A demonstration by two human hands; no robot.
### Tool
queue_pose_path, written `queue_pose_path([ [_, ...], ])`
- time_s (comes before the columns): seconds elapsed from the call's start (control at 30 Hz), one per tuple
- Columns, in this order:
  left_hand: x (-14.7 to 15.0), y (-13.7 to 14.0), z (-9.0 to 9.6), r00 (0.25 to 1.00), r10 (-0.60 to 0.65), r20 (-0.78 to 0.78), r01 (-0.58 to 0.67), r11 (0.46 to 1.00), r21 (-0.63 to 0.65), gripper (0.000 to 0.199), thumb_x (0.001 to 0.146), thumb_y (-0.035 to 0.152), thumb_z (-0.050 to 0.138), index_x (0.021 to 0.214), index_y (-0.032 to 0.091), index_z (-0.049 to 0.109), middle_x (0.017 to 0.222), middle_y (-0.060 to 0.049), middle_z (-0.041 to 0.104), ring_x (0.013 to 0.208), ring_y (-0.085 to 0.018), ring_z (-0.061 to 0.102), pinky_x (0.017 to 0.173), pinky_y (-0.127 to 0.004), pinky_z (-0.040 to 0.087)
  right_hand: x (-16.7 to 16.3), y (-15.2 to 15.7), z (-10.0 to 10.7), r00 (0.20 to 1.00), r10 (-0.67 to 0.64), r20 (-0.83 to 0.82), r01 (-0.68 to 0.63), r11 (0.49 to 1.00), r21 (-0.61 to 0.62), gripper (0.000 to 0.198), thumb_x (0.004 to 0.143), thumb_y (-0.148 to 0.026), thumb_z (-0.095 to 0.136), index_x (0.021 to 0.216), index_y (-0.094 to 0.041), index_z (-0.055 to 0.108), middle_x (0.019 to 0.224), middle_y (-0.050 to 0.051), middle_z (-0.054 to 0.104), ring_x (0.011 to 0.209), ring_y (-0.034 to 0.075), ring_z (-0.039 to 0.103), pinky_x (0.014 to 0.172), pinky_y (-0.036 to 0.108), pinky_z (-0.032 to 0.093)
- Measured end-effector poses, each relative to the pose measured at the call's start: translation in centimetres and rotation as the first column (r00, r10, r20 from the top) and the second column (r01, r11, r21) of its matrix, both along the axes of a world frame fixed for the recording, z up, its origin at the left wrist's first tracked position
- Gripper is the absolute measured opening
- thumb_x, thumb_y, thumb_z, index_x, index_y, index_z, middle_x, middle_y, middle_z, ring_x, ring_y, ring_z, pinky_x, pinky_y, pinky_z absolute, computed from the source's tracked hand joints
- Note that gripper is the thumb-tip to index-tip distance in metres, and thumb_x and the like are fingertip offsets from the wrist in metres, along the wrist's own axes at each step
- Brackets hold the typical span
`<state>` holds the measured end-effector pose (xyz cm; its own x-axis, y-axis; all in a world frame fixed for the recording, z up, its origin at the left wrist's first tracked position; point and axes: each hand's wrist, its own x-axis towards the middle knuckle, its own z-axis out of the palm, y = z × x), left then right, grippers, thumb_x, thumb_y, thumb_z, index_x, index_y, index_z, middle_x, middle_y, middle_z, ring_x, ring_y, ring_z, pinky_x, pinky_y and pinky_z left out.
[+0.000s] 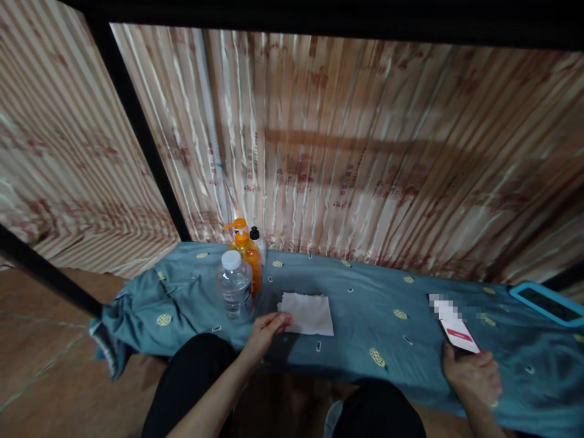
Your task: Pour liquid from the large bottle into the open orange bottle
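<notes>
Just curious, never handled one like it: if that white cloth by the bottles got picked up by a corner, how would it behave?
The white cloth lies flat and thin on the blue sheet, so it probably droops limply and weighs little. Pushed by the left hand, it would likely wrinkle.

Blue-sheeted bed [365, 292]: bottles [235, 292], tissue [308, 313], phone [454, 328], tablet [547, 302]

free: blue sheet [365, 304] mid-bed | blocked: water bottle [234, 285], pump bottle [246, 249] left; tablet [547, 302] right

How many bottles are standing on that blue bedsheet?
3: a clear water bottle in front, an orange pump bottle behind it, and a black-capped bottle mostly hidden at the back.
</notes>
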<state>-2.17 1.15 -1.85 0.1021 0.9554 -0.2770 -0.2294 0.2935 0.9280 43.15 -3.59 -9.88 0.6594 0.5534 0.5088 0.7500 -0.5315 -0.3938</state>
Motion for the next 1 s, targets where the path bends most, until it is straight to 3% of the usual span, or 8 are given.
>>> queue_pose_path([
  [0.13,0.1,0.0,-0.9,1.0,-0.03,-0.006,0.03,0.996,0.08,0.055,0.051,0.067,0.073,0.064,0.014,0.07,0.067,-0.007,0.072,0.065,-0.017,0.064,0.068,-0.029,0.05,-2.9,-1.8,0.1,0.996,-0.054,-0.064,0.056,0.998,0.031,0.082,0.083,-0.055,0.032,0.136,0.008,0.031,0.126,0.041,0.048,0.124,0.056,0.041,0.091,0.074,0.036],
  [0.3,0.1,-0.7,-0.8,0.999,-0.046,-0.007,0.046,0.996,0.073,0.054,0.054,0.066,0.072,0.06,0.013,0.068,0.064,-0.008,0.07,0.066,-0.017,0.064,0.067,-0.028,0.049,-7.3,-6.3,-1.3,0.978,0.16,-0.131,-0.165,0.986,-0.033,0.081,0.083,-0.053,0.025,0.129,0.012,0.043,0.138,0.034,0.044,0.138,0.042,0.028,0.113,0.053,0.025],
  [0.37,0.1,-1.3,-0.5,0.998,-0.064,0.0,0.063,0.996,0.063,0.053,0.056,0.066,0.071,0.061,0.013,0.068,0.066,-0.009,0.071,0.068,-0.019,0.066,0.069,-0.029,0.05,-8.9,-8.5,-2.0,0.957,0.206,-0.207,-0.22,0.974,-0.048,0.087,0.077,-0.057,0.027,0.128,0.013,0.042,0.139,0.034,0.042,0.138,0.042,0.03,0.113,0.051,0.026],
  [0.53,0.0,-2.3,0.5,0.996,-0.079,0.036,0.077,0.995,0.066,0.051,0.058,0.062,0.072,0.07,0.013,0.07,0.074,-0.01,0.073,0.076,-0.021,0.068,0.076,-0.031,0.052,-13.1,-12.5,-1.4,0.856,0.167,-0.489,-0.24,0.967,-0.091,0.08,0.078,-0.062,0.022,0.124,-0.001,0.047,0.118,0.031,0.063,0.113,0.039,0.061,0.094,0.05,0.051],
  [0.7,-1.4,-2.3,2.1,0.999,-0.009,-0.032,0.015,0.979,0.202,0.042,0.058,0.057,0.073,0.066,0.016,0.069,0.068,-0.006,0.071,0.073,-0.02,0.066,0.077,-0.031,0.052,-18.4,-12.7,1.8,0.831,0.27,-0.487,-0.345,0.936,-0.069,0.085,0.084,-0.063,0.014,0.126,0.004,0.048,0.126,0.033,0.058,0.119,0.042,0.055,0.102,0.06,0.039],
  [0.8,-2.9,-2.4,2.6,0.966,0.046,-0.254,0.05,0.933,0.356,0.034,0.067,0.052,0.067,0.064,0.019,0.07,0.07,-0.005,0.07,0.076,-0.021,0.064,0.083,-0.031,0.049,-21.5,-10.5,4.0,0.824,0.449,-0.345,-0.492,0.869,-0.044,0.086,0.086,-0.062,0.023,0.135,0.007,0.038,0.144,0.031,0.038,0.139,0.039,0.028,0.113,0.058,0.023],
  [0.9,-3.3,-2.1,1.9,0.923,0.036,-0.382,0.131,0.907,0.401,0.03,0.074,0.048,0.061,0.071,0.021,0.072,0.078,-0.007,0.072,0.084,-0.025,0.065,0.09,-0.036,0.048,-24.6,-6.2,5.7,0.719,0.643,-0.263,-0.682,0.726,-0.089,0.063,0.094,-0.045,0.027,0.142,-0.003,0.032,0.152,0.023,0.031,0.142,0.03,0.024,0.115,0.051,0.024],
  [1.0,-1.7,-1.0,0.3,0.898,0.011,-0.439,0.218,0.857,0.467,0.032,0.078,0.043,0.057,0.092,0.021,0.073,0.111,-0.011,0.069,0.111,-0.028,0.06,0.105,-0.04,0.04,-27.8,-0.4,6.4,0.606,0.766,-0.216,-0.796,0.586,-0.152,0.053,0.095,-0.027,0.04,0.142,-0.006,0.031,0.15,0.023,0.034,0.141,0.031,0.027,0.113,0.052,0.028],
])
